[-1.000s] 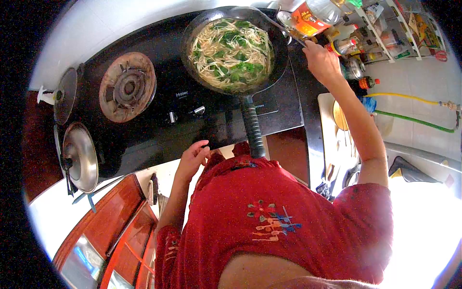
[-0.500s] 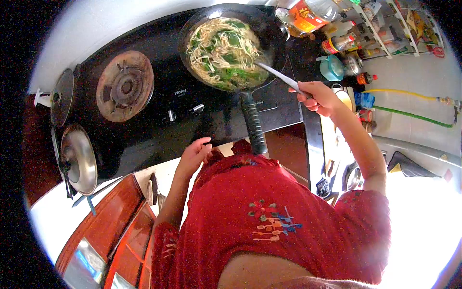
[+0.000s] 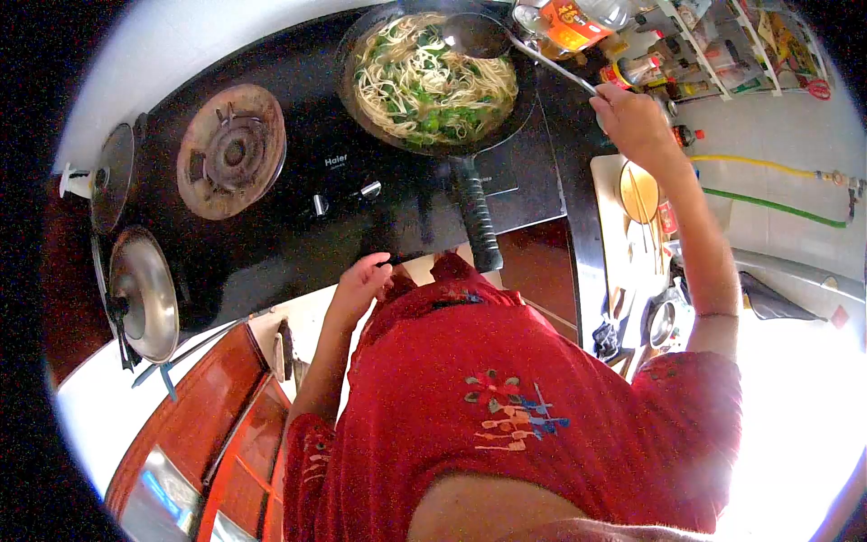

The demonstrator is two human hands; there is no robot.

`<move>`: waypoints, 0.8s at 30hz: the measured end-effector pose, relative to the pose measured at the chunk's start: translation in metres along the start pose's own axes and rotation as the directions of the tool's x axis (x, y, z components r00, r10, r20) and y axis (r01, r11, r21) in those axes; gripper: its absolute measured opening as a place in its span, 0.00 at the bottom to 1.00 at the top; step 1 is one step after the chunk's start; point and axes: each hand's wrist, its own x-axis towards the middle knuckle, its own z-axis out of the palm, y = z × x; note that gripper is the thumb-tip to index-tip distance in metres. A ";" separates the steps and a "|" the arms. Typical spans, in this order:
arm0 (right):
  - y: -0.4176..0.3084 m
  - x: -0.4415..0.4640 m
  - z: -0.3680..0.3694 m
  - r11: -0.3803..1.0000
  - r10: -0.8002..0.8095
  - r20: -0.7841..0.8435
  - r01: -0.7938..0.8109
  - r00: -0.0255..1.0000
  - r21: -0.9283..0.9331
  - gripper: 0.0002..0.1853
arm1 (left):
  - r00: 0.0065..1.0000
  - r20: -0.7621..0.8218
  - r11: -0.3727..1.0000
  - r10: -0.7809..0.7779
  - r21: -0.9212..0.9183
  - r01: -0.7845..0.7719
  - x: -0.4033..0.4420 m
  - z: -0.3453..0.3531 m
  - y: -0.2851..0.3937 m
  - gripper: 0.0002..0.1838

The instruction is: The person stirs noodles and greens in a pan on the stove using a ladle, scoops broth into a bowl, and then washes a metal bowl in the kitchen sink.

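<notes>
In the head view, the right hand [image 3: 635, 119], gripping a ladle [image 3: 479, 38], has swung outward, shifting its bowl to the noodles' far edge. The noodles [image 3: 424, 86] now lie spread in the wok [image 3: 433, 152], left of that hand. The left hand [image 3: 361, 283], loosely curled, seems empty.

The stove [image 3: 262, 262] looks glossy, the burner [image 3: 234, 152] rough, the ladle [image 3: 555, 66] smooth metal, the lid [image 3: 153, 294] shiny metal, the wok handle [image 3: 475, 212] ribbed, the shirt [image 3: 533, 361] matt cloth.
</notes>
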 end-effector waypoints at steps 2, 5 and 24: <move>-0.003 -0.007 -0.013 0.995 -0.095 -0.058 0.096 0.994 0.000 0.13 | 1.000 -0.013 0.999 0.009 -0.038 -0.009 -0.005 -0.003 0.003 0.20; 0.009 -0.019 -0.016 0.972 -0.231 -0.028 0.233 0.972 0.045 0.15 | 0.999 -0.034 1.000 -0.016 -0.022 0.015 -0.004 -0.010 -0.005 0.21; -0.015 -0.012 -0.002 0.421 -0.130 0.547 -0.454 0.827 0.785 0.18 | 0.994 -0.105 0.998 -0.027 -0.061 0.021 -0.006 -0.016 0.001 0.20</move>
